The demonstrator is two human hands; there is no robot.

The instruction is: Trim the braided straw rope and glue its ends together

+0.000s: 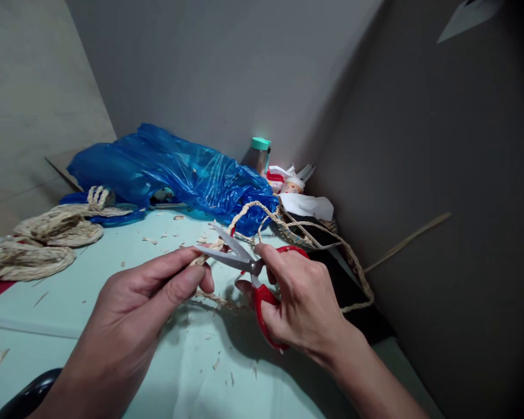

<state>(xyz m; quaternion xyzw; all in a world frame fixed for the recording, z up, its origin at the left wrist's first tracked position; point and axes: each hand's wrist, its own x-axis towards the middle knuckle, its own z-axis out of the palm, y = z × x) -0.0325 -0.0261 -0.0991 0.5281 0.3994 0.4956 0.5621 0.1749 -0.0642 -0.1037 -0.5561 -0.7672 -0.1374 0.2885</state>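
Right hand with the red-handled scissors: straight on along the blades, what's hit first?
The right hand would likely meet the pale braided fibre cord first, where the left hand pinches it; depth there is unclear.

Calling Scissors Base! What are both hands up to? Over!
Left hand pinching braided cord. Right hand holding red-handled scissors, blades open at the cord. Cord loops behind scissors; pale scraps on table.

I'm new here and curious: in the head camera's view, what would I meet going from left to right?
Pale fibre bundles, left hand, red-handled scissors, right hand, white sheet at upper right.
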